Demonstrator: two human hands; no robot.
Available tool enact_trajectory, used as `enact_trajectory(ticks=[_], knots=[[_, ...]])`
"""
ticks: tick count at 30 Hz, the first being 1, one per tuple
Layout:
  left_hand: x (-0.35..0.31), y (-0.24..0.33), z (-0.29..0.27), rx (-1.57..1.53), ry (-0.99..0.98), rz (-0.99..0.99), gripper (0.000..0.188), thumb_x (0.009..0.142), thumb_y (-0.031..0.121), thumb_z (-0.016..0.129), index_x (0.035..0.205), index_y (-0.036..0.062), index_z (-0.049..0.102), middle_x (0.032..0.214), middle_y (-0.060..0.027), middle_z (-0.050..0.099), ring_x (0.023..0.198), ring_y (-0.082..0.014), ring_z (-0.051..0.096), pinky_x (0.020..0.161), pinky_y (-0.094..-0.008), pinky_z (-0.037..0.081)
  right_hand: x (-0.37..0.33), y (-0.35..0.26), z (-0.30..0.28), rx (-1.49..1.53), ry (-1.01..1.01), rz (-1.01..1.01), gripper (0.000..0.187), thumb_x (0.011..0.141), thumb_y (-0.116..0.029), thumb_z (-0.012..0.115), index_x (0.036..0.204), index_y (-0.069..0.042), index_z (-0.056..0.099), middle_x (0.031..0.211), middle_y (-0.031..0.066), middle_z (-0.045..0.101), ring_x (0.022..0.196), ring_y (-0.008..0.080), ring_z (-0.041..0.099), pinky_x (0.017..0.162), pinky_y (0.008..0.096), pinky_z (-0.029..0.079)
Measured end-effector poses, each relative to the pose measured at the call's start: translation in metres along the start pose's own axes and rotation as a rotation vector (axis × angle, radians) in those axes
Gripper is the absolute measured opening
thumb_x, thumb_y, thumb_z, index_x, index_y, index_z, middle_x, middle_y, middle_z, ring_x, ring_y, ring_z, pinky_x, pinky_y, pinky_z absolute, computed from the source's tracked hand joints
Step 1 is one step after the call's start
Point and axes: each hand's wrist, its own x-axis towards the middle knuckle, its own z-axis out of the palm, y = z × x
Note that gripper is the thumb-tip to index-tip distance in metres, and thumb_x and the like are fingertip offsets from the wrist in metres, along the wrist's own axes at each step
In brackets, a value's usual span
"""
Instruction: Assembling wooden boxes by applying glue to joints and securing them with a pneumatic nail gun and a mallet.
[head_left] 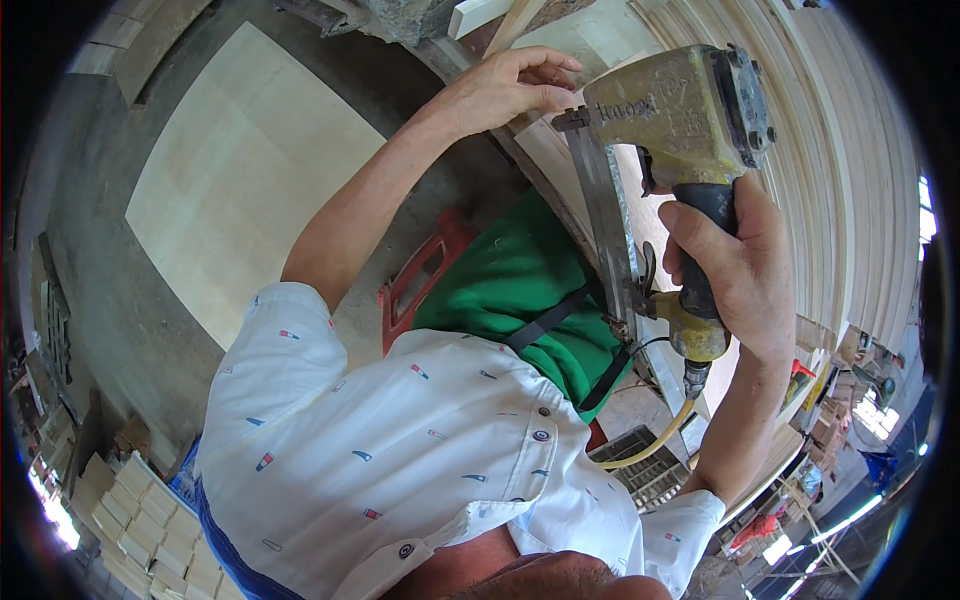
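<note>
My right hand (735, 255) is wrapped round the black grip of a worn, yellowish pneumatic nail gun (665, 110). The gun's long metal magazine (605, 220) runs back toward my lap, and a yellow air hose (655, 445) joins the handle's end. Just left of the gun's nose, my left hand (520, 85) is closed, with fingers curled and thumb bent in beside pale wood. What it grips, if anything, is hidden. A pale wooden workpiece (550, 150) lies under the nose and magazine, mostly covered by the gun.
Long pale wooden strips (840, 150) are stacked at the right. A large pale board (250, 170) lies on the floor at the left, near a red plastic stool (420, 270). Green cloth (520, 270) covers my lap. Stacked wood pieces (150, 520) stand at lower left.
</note>
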Motion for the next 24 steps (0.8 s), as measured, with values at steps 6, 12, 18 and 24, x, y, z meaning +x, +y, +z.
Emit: enact_trajectory(ticks=[6,12,18,24], knots=[[-0.001,0.003,0.001,0.001,-0.006,0.006,0.042,0.083,0.021,0.069,0.121,0.0062,0.059,0.104,-0.0074,0.065,0.098,-0.0142,0.06,0.089,-0.029,0.046,-0.006,0.004,-0.002,-0.041,0.023,-0.017,0.025,0.082,-0.016,0.065,0.093,0.003,0.053,0.066,0.0043,0.056,0.057,0.0088,0.054,0.051,0.0254,0.042],[-0.002,0.002,0.0,0.059,-0.028,0.002,0.043,0.087,0.022,0.064,0.126,0.0067,0.055,0.115,-0.0077,0.061,0.108,-0.014,0.055,0.094,-0.0272,0.042,-0.056,0.017,-0.026,0.005,0.114,0.125,0.023,0.081,-0.011,0.065,0.094,0.003,0.052,0.07,0.0033,0.056,0.059,0.009,0.054,0.052,0.0249,0.042],[0.001,-0.005,0.0,-0.019,-0.036,0.029,0.042,0.086,0.024,0.065,0.123,0.0065,0.057,0.11,-0.0065,0.061,0.1,-0.0132,0.059,0.086,-0.026,0.048,-0.101,0.042,-0.035,0.136,0.223,0.255,0.025,0.081,-0.006,0.066,0.1,0.004,0.053,0.074,0.004,0.057,0.058,0.0094,0.054,0.052,0.024,0.043],[0.0,0.0,-0.001,0.05,-0.035,0.048,0.042,0.087,0.026,0.064,0.123,0.0055,0.057,0.107,-0.0054,0.061,0.098,-0.0123,0.059,0.086,-0.0265,0.048,-0.103,0.051,-0.037,0.123,0.196,0.235,0.026,0.081,-0.005,0.065,0.103,0.004,0.054,0.074,0.0033,0.057,0.058,0.0087,0.054,0.052,0.0237,0.043]])
